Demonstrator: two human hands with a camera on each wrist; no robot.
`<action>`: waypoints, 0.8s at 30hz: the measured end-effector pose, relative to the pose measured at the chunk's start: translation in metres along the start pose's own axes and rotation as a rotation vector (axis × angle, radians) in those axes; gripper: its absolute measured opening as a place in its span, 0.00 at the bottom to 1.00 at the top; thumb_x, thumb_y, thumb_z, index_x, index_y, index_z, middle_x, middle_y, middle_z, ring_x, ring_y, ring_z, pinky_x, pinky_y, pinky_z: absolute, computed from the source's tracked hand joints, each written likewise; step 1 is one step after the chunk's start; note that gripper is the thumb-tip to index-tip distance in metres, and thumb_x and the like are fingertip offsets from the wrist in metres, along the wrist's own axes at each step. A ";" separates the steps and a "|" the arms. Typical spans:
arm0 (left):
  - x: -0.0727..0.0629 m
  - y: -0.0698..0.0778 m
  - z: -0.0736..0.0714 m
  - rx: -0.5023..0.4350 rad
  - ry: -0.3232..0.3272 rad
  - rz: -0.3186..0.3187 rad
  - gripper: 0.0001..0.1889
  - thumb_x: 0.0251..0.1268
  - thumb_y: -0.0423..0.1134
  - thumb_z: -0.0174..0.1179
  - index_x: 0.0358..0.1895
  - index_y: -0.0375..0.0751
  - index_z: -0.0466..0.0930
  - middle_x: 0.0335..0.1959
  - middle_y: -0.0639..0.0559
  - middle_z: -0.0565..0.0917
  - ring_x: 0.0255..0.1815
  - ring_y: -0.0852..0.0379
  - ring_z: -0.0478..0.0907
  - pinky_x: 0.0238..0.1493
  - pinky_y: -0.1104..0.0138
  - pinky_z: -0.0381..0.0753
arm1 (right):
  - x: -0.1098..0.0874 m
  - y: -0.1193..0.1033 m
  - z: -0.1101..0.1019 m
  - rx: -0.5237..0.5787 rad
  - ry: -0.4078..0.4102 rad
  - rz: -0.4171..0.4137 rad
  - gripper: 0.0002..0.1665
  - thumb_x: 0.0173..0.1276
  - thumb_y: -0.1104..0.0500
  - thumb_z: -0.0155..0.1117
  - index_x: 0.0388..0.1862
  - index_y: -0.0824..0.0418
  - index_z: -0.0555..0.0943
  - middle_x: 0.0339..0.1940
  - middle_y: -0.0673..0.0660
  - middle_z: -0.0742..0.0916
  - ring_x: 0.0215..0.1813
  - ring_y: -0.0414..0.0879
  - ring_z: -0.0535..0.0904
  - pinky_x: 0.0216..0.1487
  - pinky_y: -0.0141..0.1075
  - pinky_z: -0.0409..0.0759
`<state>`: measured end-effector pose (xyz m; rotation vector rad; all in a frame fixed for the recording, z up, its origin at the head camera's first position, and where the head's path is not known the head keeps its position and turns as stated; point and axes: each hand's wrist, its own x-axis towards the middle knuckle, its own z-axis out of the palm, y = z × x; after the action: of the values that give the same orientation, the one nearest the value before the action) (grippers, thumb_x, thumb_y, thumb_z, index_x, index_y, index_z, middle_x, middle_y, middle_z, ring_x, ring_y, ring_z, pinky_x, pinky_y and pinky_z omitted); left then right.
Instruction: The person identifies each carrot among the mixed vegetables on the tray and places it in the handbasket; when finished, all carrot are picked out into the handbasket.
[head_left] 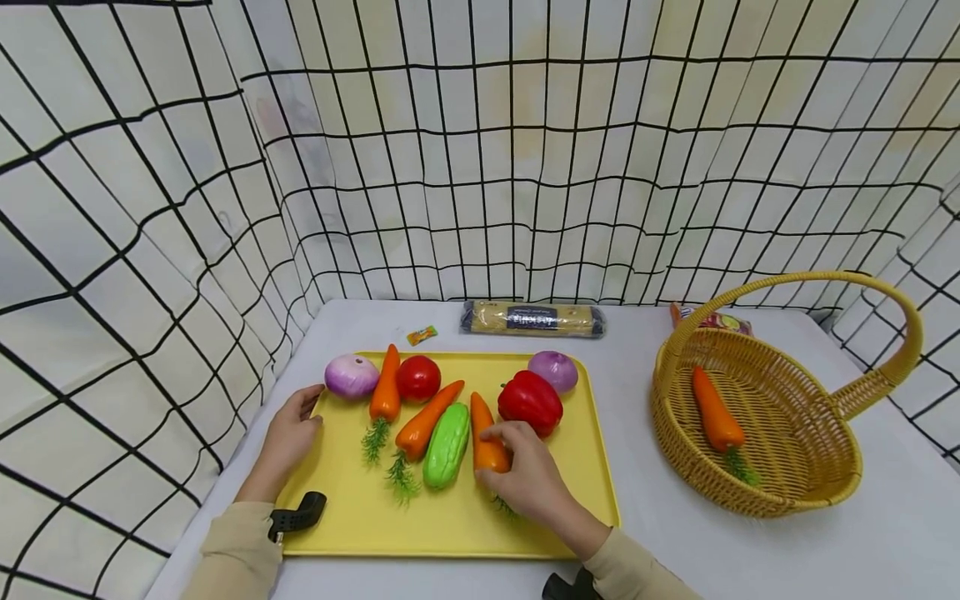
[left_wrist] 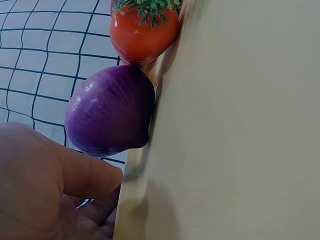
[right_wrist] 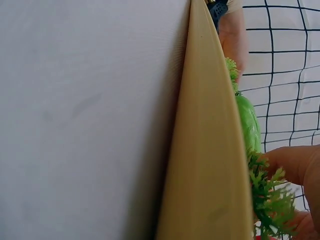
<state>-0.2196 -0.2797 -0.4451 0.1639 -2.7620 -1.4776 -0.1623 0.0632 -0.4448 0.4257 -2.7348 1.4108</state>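
My right hand (head_left: 528,475) pinches an orange carrot (head_left: 480,414) between thumb and fingers, over the right half of a yellow tray (head_left: 360,529). Its green leaves (right_wrist: 272,205) show below the fingers in the right wrist view. My left hand (head_left: 292,429) grips the tray's left rim, thumb against the edge, just by a purple onion (left_wrist: 110,112). Beside the pinched carrot lie a green cucumber-like vegetable (head_left: 447,446) and a red bell pepper (head_left: 531,402). Two more carrots, one upper (head_left: 386,387) and one lower (head_left: 427,421), a tomato (head_left: 419,378) and a second onion (head_left: 553,370) share the tray.
Right of the tray stands a wicker basket (head_left: 663,417) with a tall handle and a carrot (head_left: 716,412) inside. Behind the tray lie a long wrapped noodle pack (head_left: 532,318) and a small sachet (head_left: 422,335). A colourful packet (head_left: 723,322) sits behind the basket. Black netting (head_left: 465,167) surrounds the table.
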 end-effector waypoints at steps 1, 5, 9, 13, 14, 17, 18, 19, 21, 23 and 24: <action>0.000 0.000 0.000 0.002 0.001 0.000 0.28 0.71 0.25 0.42 0.74 0.26 0.53 0.73 0.28 0.57 0.74 0.34 0.54 0.73 0.46 0.57 | 0.000 -0.001 0.000 -0.005 0.001 0.002 0.20 0.54 0.63 0.74 0.47 0.55 0.81 0.55 0.57 0.78 0.55 0.52 0.76 0.56 0.47 0.79; 0.000 -0.001 0.000 0.004 0.006 0.009 0.28 0.70 0.25 0.42 0.73 0.26 0.54 0.73 0.28 0.58 0.74 0.33 0.55 0.73 0.46 0.57 | -0.002 -0.002 0.000 -0.025 0.008 -0.010 0.17 0.53 0.65 0.72 0.42 0.54 0.82 0.53 0.57 0.78 0.51 0.52 0.77 0.50 0.44 0.79; 0.001 0.000 0.000 0.005 0.007 0.010 0.28 0.70 0.25 0.43 0.73 0.26 0.54 0.73 0.28 0.58 0.74 0.33 0.55 0.73 0.46 0.57 | -0.003 -0.003 0.000 -0.037 0.010 -0.014 0.16 0.52 0.66 0.72 0.39 0.54 0.81 0.52 0.58 0.77 0.49 0.53 0.77 0.48 0.43 0.78; 0.001 0.000 0.000 0.008 0.006 0.008 0.28 0.71 0.26 0.43 0.74 0.27 0.54 0.73 0.28 0.58 0.74 0.34 0.55 0.73 0.46 0.57 | -0.003 -0.004 0.000 -0.046 0.010 -0.013 0.18 0.50 0.65 0.76 0.39 0.54 0.80 0.52 0.59 0.77 0.48 0.53 0.77 0.47 0.44 0.78; 0.001 0.000 0.000 0.007 0.005 0.007 0.28 0.71 0.26 0.43 0.74 0.27 0.54 0.73 0.28 0.58 0.74 0.34 0.55 0.73 0.46 0.57 | -0.003 -0.004 0.000 -0.046 0.012 -0.013 0.18 0.50 0.65 0.77 0.39 0.54 0.80 0.52 0.58 0.77 0.48 0.53 0.77 0.48 0.45 0.79; 0.000 -0.001 0.000 0.011 0.005 0.004 0.28 0.71 0.26 0.43 0.74 0.27 0.53 0.73 0.29 0.58 0.74 0.34 0.55 0.73 0.46 0.57 | -0.004 -0.004 0.000 -0.046 0.025 -0.008 0.18 0.50 0.65 0.76 0.39 0.54 0.81 0.52 0.57 0.76 0.49 0.53 0.77 0.49 0.45 0.79; 0.000 -0.001 0.001 0.012 0.005 0.005 0.28 0.71 0.25 0.42 0.74 0.27 0.53 0.73 0.29 0.58 0.74 0.34 0.55 0.73 0.46 0.57 | -0.005 -0.004 -0.001 -0.045 0.032 -0.006 0.17 0.50 0.66 0.75 0.39 0.54 0.81 0.52 0.57 0.76 0.50 0.52 0.77 0.50 0.45 0.79; 0.000 -0.001 0.000 0.012 0.007 0.004 0.28 0.71 0.25 0.42 0.74 0.27 0.53 0.73 0.29 0.58 0.74 0.34 0.55 0.73 0.46 0.57 | -0.005 -0.004 -0.001 -0.044 0.039 -0.004 0.17 0.51 0.66 0.74 0.39 0.53 0.81 0.52 0.56 0.76 0.50 0.52 0.77 0.50 0.45 0.78; 0.000 -0.001 0.000 0.012 0.009 0.004 0.28 0.71 0.25 0.42 0.74 0.27 0.54 0.73 0.29 0.58 0.74 0.34 0.55 0.73 0.46 0.57 | -0.007 -0.004 -0.001 -0.043 0.055 0.000 0.16 0.51 0.67 0.72 0.38 0.53 0.81 0.52 0.55 0.77 0.50 0.51 0.76 0.48 0.42 0.78; 0.000 -0.002 0.000 0.012 0.010 0.006 0.28 0.71 0.26 0.42 0.74 0.27 0.54 0.73 0.29 0.58 0.74 0.34 0.56 0.73 0.46 0.57 | -0.008 -0.004 -0.002 -0.037 0.074 0.000 0.16 0.51 0.67 0.70 0.38 0.53 0.82 0.52 0.54 0.77 0.50 0.50 0.76 0.46 0.40 0.77; 0.000 -0.002 0.000 0.013 0.010 0.006 0.28 0.71 0.26 0.42 0.74 0.27 0.54 0.73 0.29 0.58 0.74 0.34 0.55 0.73 0.46 0.57 | -0.008 -0.004 -0.003 -0.032 0.081 -0.003 0.16 0.51 0.68 0.70 0.38 0.53 0.82 0.52 0.54 0.77 0.50 0.50 0.76 0.46 0.39 0.77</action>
<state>-0.2190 -0.2806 -0.4466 0.1628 -2.7625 -1.4544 -0.1535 0.0653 -0.4408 0.3628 -2.6872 1.3499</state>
